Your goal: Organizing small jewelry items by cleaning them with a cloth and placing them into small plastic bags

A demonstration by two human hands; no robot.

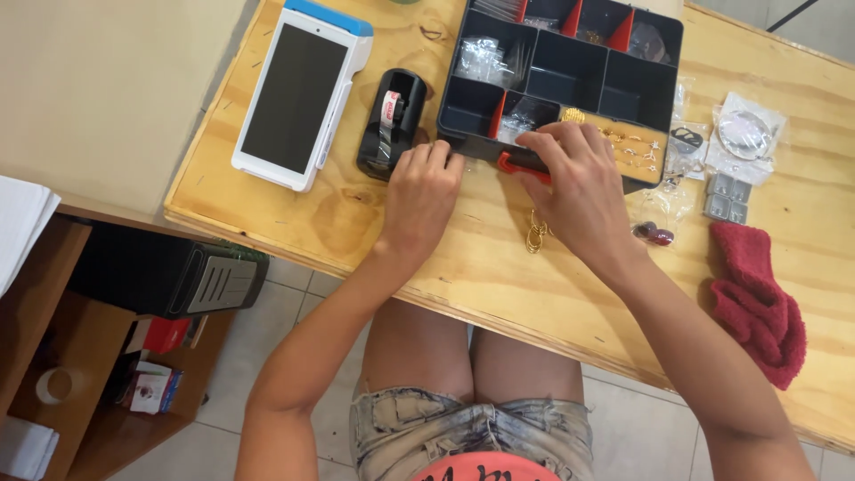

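A black organiser box (570,76) with red dividers stands on the plywood table (499,267), its compartments holding small clear bags and gold jewellery. My left hand (420,191) rests with curled fingers against the box's near left corner, beside a black tape dispenser (392,120). My right hand (579,183) lies over the box's front edge, fingers on the red latch (521,165). A gold chain piece (535,233) lies on the table under my right wrist.
A white handheld terminal with a dark screen (298,93) lies at the table's left. To the right are clear bags (744,134), a small grey blister pack (728,198), a dark red bead item (657,234) and a red cloth (757,298). Shelves with a black device (169,276) stand lower left.
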